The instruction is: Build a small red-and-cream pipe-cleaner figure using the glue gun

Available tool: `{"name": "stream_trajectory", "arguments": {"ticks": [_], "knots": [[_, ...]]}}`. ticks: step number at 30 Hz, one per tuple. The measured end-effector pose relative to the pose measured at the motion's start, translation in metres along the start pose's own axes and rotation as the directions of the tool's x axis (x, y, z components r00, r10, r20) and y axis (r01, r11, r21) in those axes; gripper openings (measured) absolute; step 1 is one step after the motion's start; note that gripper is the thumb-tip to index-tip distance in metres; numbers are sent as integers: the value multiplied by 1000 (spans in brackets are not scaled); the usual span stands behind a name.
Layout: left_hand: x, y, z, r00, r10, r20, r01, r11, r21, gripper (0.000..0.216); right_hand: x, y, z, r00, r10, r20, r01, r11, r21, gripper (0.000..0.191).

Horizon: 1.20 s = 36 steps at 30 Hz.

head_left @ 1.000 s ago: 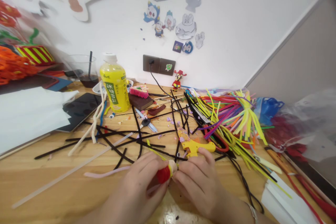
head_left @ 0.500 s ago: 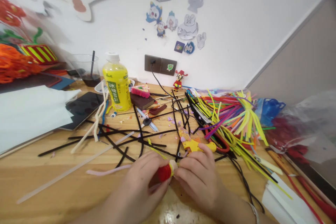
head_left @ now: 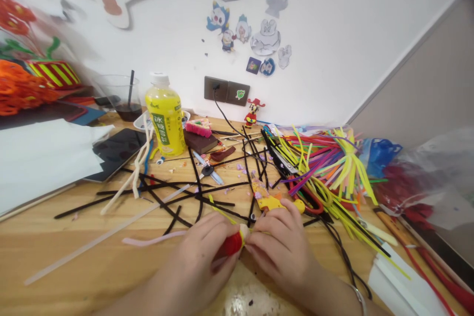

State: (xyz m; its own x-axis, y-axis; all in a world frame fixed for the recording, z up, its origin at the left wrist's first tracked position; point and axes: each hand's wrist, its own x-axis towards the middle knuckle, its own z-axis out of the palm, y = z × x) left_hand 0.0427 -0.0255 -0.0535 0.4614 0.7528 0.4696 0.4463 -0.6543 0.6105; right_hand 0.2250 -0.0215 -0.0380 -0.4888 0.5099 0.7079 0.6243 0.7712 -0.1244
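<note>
My left hand is wrapped round a small red craft piece with a yellow band and a cream-coloured end. A thin yellow pipe cleaner runs behind that piece, and a bit of it shows by my right fingers. My right hand is closed in a pinch at the cream end, on the yellow strand as far as I can see; the fingertips partly hide it. Just beyond my right hand lies a yellow glue gun.
Black pipe cleaners lie scattered over the wooden table. A yellow drink bottle stands at the back, near a plastic cup. Scissors and a heap of coloured pipe cleaners lie right. White paper is left.
Both hands stay nearly in place. My right fingers have shifted slightly, and more of the yellow strand shows beside them. The red piece remains in my left hand.
</note>
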Motion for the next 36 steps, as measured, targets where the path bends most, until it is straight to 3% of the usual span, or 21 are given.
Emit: {"name": "stream_trajectory", "arguments": {"ticks": [11,19,22,29,36], "knots": [[2,1,-2,1000,-7,8,6,999,37,19,-1,1,2,993,114,6,-114,993,-3,4],[0,1,-2,999,16,32,-16,1000,-24,25,5,2,0,989,126,73,-134,984,119,13],[-1,1,-1,1000,-6,24,7,998,-65,23,4,2,2,972,189,136,-216,951,223,15],[4,6,-1,979,-202,13,201,963,-181,14,-1,2,3,919,338,203,-393,832,393,17],[5,10,-4,980,-198,-25,189,961,-202,14,-3,0,2,897,386,214,-442,785,435,20]]}}
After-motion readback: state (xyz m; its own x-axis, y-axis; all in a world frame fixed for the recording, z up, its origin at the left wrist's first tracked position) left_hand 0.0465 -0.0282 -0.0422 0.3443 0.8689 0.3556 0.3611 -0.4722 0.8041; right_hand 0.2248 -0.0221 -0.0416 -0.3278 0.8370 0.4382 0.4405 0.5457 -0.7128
